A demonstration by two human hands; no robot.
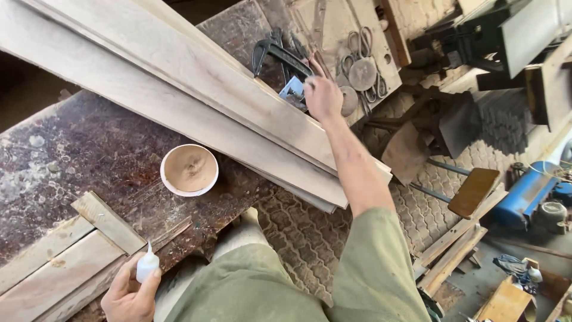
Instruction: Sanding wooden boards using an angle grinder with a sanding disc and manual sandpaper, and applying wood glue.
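The left hand (128,296) pinches a small white glue bottle (146,265) at the near edge of the stained workbench (77,155), while the right hand (322,95) reaches far across the long planks (196,89), fingers curled on a small blue-grey piece (293,90) beside the black clamps (280,56).

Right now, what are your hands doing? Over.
Left grip holds small white glue bottle. Right grip on a blue-and-white packet beside black clamp. Long planks lie between them.
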